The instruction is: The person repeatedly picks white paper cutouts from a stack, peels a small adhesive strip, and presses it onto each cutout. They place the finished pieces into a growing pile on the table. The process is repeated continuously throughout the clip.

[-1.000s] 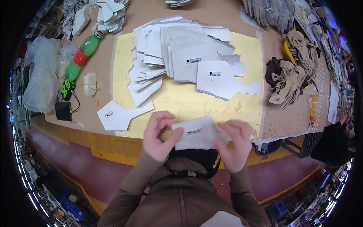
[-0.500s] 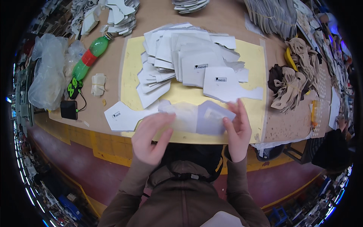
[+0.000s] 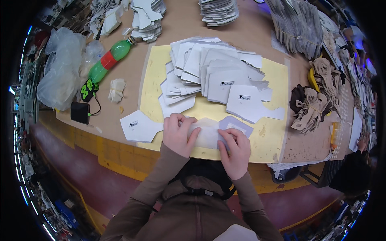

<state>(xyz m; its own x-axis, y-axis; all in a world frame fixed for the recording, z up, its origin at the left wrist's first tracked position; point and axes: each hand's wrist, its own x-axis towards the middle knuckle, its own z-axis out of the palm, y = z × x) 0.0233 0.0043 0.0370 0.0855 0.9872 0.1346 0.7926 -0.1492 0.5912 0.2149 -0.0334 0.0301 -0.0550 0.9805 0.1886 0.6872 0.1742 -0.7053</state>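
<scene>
My left fingers (image 3: 187,120) and right fingers (image 3: 229,139) are grasping a pale lavender-ended piece (image 3: 208,136) over the yellow sheet (image 3: 266,136), near the heaped white pieces (image 3: 217,76).

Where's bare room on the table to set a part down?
Bare: front right of the yellow sheet, right of the right hand, below the rightmost white piece; brown table between the top-centre white stack and the stack left of it. Crowded: sheet's middle, under fanned white pieces; table's left side, with plastic bag and green bottle.
</scene>
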